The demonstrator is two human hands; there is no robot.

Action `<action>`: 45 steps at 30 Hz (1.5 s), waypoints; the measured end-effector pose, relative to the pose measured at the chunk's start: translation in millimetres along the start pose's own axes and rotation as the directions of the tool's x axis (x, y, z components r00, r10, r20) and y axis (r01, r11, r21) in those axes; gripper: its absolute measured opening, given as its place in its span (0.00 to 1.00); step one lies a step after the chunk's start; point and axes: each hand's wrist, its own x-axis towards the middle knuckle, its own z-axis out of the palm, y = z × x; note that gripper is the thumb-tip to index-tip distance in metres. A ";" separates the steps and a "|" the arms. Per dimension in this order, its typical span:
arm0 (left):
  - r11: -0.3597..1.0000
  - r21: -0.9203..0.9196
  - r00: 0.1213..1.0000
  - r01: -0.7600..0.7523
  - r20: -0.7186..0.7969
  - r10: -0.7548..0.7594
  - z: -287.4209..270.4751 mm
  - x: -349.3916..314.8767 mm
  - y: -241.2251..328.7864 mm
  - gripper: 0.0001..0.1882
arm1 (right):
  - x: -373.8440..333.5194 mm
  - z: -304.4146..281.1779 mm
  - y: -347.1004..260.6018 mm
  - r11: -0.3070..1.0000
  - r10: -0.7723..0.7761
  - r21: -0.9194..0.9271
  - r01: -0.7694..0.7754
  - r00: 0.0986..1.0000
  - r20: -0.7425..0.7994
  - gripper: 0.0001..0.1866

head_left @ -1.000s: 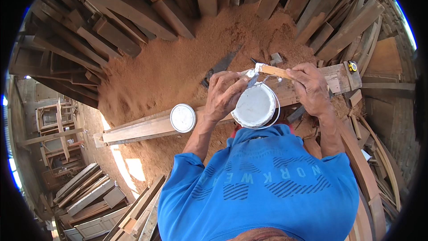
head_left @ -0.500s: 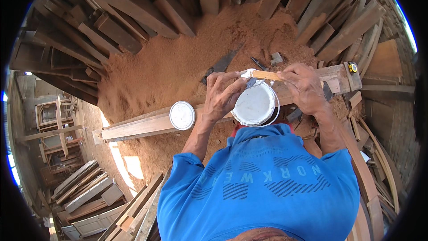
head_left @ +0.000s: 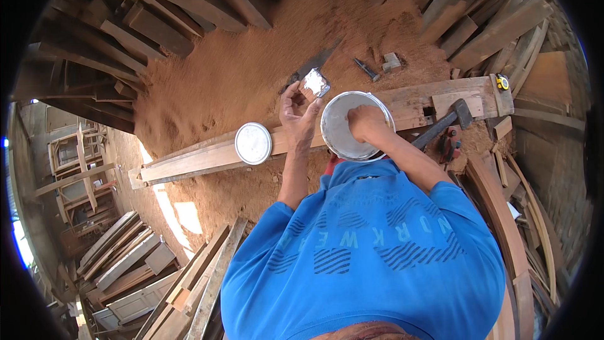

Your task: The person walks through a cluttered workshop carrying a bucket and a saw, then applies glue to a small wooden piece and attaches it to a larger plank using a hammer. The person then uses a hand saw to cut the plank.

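Note:
A small flat piece, its face smeared with thick white paste, is held up between the thumb and fingers of my left hand. Beside it stands a white bucket with a pale inside and a wire handle. My right hand reaches down into the bucket with its fingers curled. What they grip is hidden from above. On the long wooden beam, left of my left hand, lies a round white lid.
A hammer rests across the beam's right part, near a yellow tape measure. Beyond the beam, a dark metal tool and a grey block lie on sawdust. Timber planks lean all round the far side.
My right hand has left the wooden piece both hands were at and gone down into the bucket. My left hand has raised the paste-smeared piece and turned its white face up.

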 end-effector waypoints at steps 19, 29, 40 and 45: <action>0.966 -0.175 0.981 0.191 -0.005 -0.195 4.1 -0.2 -17.6 0.32 | 7.4 23.0 34.7 0.987 0.020 0.158 -0.025 0.999 0.033 0.17; 0.951 -0.214 0.972 0.221 0.131 -0.196 42.3 -6.8 -36.8 0.30 | -7.2 -10.9 22.4 0.996 -0.044 0.071 0.045 0.999 -0.017 0.14; 0.955 -0.177 0.967 0.238 0.134 -0.216 49.3 2.5 -28.8 0.31 | -155.9 -8.3 187.4 0.712 0.281 0.698 -0.077 0.943 -0.182 0.16; 0.968 -0.113 0.966 0.226 0.156 -0.207 56.3 1.4 -27.6 0.33 | -149.8 40.0 236.2 0.667 0.481 0.722 -0.181 0.845 -0.233 0.14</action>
